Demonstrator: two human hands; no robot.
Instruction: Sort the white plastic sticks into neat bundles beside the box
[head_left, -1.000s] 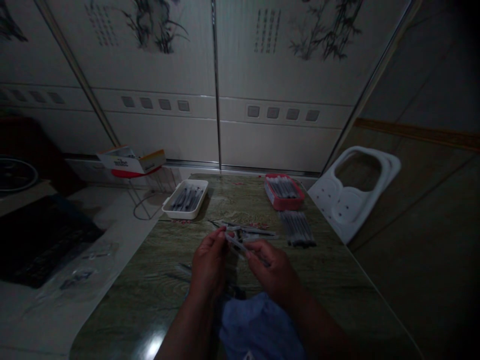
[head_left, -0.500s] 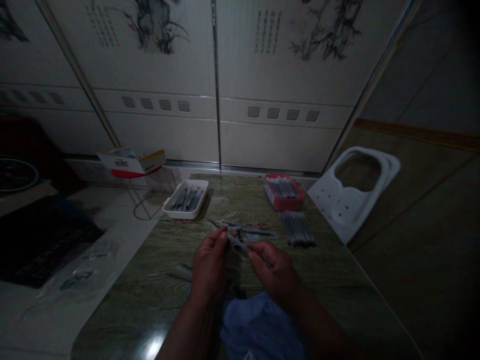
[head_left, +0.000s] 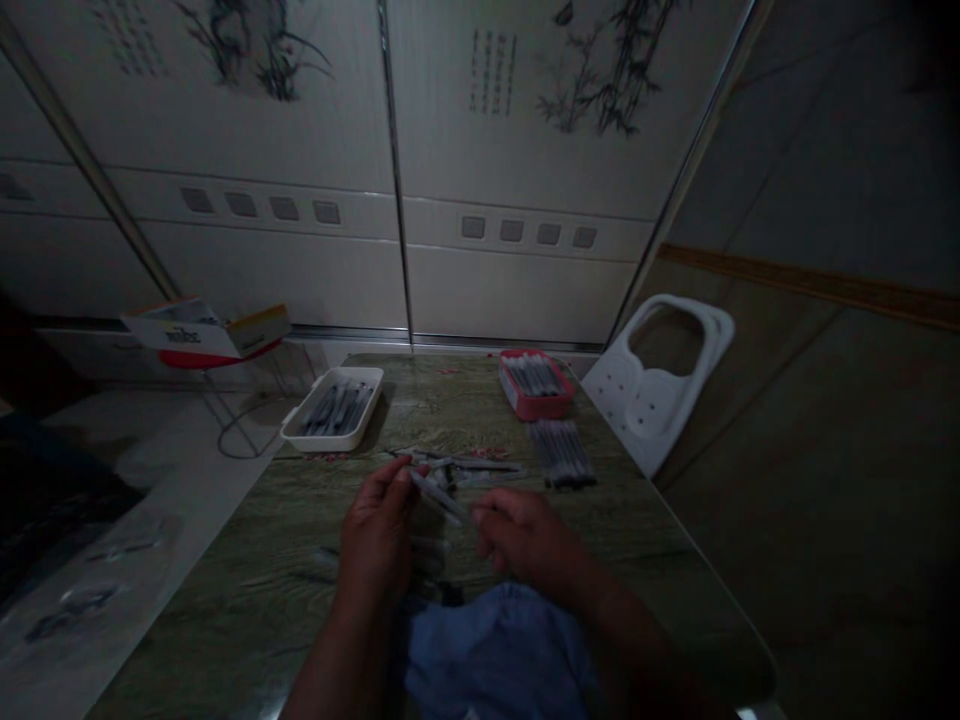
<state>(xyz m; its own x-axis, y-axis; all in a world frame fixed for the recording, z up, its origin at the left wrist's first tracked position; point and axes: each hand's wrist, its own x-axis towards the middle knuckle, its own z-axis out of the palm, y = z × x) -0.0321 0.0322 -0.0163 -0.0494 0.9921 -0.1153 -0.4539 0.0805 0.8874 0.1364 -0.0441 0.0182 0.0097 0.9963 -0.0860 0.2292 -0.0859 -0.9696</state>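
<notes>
Over the near middle of the table, my left hand (head_left: pixel 379 525) is closed, its thumb and fingers pinching one end of a pen (head_left: pixel 436 497) with a clear barrel. The pen slants down toward my right hand (head_left: pixel 521 535), whose curled fingers are closed just beyond its lower end. What those fingers hold, if anything, is hidden and blurred. Behind the hands lies a loose group of pen parts (head_left: pixel 487 464). More dark and clear pieces lie under my left hand, partly covered. To the right a row of pens (head_left: pixel 562 453) rests side by side on the table.
A white tray (head_left: pixel 365 420) with several pens stands at the back left. At the back right is a red box (head_left: pixel 546 407) full of pens. A white folding chair (head_left: pixel 637 390) leans beyond the right edge; an open carton (head_left: pixel 202 330) sits on a red stool at left.
My right hand has drawn away from the pen, baring its lower end. The left hand keeps its pinch. The whole view has swung right, so everything sits further left.
</notes>
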